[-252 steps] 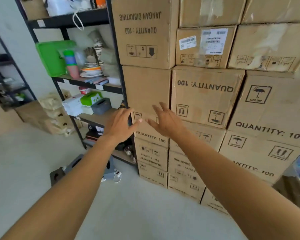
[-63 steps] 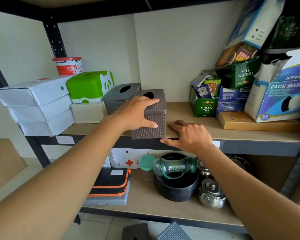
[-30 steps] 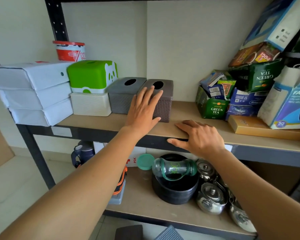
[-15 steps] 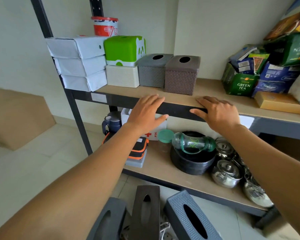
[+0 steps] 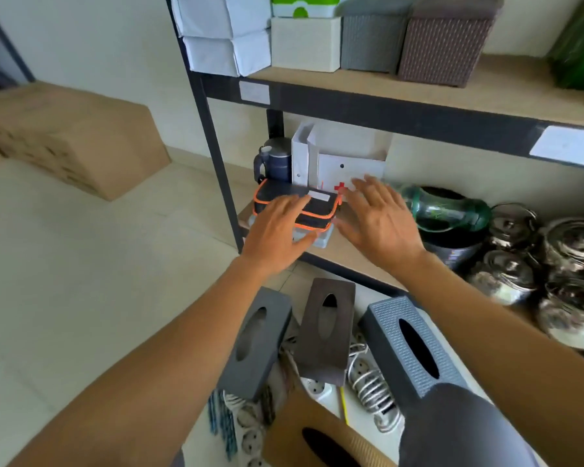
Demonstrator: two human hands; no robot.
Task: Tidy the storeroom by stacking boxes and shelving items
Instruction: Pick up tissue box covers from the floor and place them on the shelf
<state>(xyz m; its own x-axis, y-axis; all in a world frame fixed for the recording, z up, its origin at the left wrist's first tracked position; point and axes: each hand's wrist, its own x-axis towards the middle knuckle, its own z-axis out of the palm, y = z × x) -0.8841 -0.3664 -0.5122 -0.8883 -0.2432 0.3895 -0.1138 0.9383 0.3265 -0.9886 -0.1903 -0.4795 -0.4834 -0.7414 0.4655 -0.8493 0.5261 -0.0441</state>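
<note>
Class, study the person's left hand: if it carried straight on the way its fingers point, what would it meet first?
Probably the black pouch with orange trim. The left hand has straight fingers aimed at it. Depth is unclear, so contact cannot be judged.

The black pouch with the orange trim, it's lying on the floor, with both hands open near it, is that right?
Not quite. The head view shows the black pouch on the lower shelf, on top of a pale case, not on the floor. The rest holds: the left hand and the right hand are both open near it.
</note>
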